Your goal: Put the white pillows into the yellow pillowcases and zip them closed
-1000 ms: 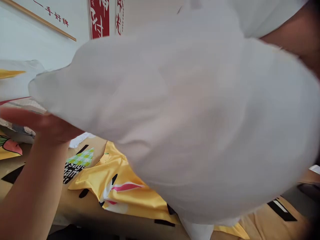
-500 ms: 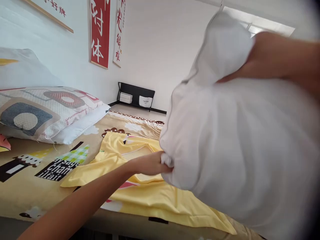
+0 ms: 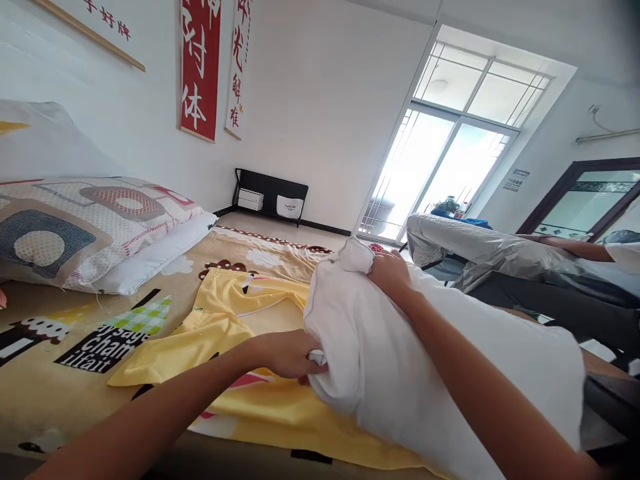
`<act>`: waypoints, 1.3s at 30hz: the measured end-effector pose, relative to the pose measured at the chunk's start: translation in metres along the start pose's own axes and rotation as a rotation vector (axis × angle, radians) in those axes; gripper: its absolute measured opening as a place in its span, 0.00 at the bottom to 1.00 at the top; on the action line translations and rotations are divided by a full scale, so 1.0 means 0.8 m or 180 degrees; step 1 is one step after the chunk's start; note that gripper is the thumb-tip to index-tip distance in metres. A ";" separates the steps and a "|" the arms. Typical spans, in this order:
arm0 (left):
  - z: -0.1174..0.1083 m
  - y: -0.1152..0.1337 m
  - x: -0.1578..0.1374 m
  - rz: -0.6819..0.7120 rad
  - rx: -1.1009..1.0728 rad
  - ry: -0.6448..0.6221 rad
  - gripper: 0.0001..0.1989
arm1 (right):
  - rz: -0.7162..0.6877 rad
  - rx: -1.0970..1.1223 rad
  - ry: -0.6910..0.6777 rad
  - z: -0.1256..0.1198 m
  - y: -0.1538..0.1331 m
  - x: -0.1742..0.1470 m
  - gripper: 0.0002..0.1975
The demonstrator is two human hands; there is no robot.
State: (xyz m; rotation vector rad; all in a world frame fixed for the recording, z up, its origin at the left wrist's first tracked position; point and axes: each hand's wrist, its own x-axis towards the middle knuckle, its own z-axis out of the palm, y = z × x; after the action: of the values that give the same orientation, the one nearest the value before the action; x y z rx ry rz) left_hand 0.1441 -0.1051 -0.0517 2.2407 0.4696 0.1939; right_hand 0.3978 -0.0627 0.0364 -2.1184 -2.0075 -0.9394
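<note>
A white pillow [image 3: 370,353] lies at an angle over the right part of a yellow satiny pillowcase [image 3: 220,333], which is spread on the bed. My left hand [image 3: 295,357] is closed on the pillow's near-left corner, with the cloth bunched in the fingers. At the far-left corner, my right hand [image 3: 393,273] grips the pillow's edge, its forearm crossing over the white fabric. The pillow's right end reaches past the bed's side. Part of the yellow cloth is hidden under it.
Patterned and white pillows [image 3: 125,213] are stacked at the left on the printed bedsheet [image 3: 165,267]. A black rack [image 3: 270,193] stands by the far wall. At the right, another person's arm [image 3: 565,245] rests over a plastic-covered object [image 3: 450,240].
The pillow has come down from a raised position onto the yellow cloth. My right hand has moved down and left with it; my left hand keeps its corner, slightly lower.
</note>
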 end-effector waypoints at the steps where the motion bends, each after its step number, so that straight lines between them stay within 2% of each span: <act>1: 0.004 0.001 0.004 -0.0011 -0.0406 0.0149 0.11 | 0.0017 0.0064 0.0069 0.009 -0.003 0.001 0.07; 5: 0.018 -0.006 0.030 -0.0084 -0.1782 0.0701 0.15 | 0.0153 0.0328 0.0355 0.027 -0.014 0.002 0.07; 7: 0.022 -0.010 0.043 -0.0206 -0.2356 0.1109 0.15 | 0.0223 0.0422 0.0460 0.030 -0.017 -0.003 0.07; 9: 0.024 -0.010 0.052 -0.0375 -0.2739 0.1529 0.12 | 0.0276 0.0572 0.0656 0.033 -0.019 -0.013 0.07; 11: 0.025 -0.003 0.059 -0.0385 -0.2949 0.1766 0.10 | 0.0275 0.0800 0.0932 0.040 -0.021 -0.024 0.07; 13: 0.025 0.007 0.064 -0.0253 -0.3035 0.1799 0.10 | 0.0224 0.1170 0.1110 0.052 -0.025 -0.035 0.07; 16: 0.028 0.018 0.074 -0.0115 -0.2988 0.1438 0.16 | 0.0151 0.1676 0.1068 0.074 -0.038 -0.048 0.06; 19: 0.027 0.010 0.087 -0.0398 -0.2950 0.1260 0.16 | 0.0181 0.1967 0.1035 0.091 -0.056 -0.058 0.05; 22: 0.020 -0.009 0.099 -0.0815 -0.3020 0.1527 0.11 | 0.0185 0.2360 0.1023 0.097 -0.068 -0.066 0.05; 26: 0.013 -0.022 0.101 -0.0954 -0.3142 0.1773 0.08 | 0.0094 0.2898 0.1028 0.095 -0.058 -0.078 0.10; 30: 0.015 -0.009 0.094 -0.1042 -0.3397 0.2094 0.07 | 0.0124 0.3205 0.1100 0.089 -0.037 -0.092 0.14; 34: 0.016 0.006 0.089 -0.1070 -0.3563 0.2408 0.07 | 0.0077 0.3299 0.1046 0.081 -0.026 -0.111 0.14; 36: 0.015 0.009 0.088 -0.1045 -0.3559 0.2430 0.09 | 0.0031 0.3172 0.0899 0.075 -0.025 -0.122 0.13; 39: 0.013 0.006 0.089 -0.1024 -0.3493 0.2293 0.08 | -0.0225 0.2872 0.0366 0.064 -0.027 -0.138 0.16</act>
State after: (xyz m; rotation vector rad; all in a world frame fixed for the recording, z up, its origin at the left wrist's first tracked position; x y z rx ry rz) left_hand 0.2140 -0.0876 -0.0560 0.9563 0.8296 0.8626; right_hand 0.4018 -0.1338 -0.0651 -1.4536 -1.9131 -0.0757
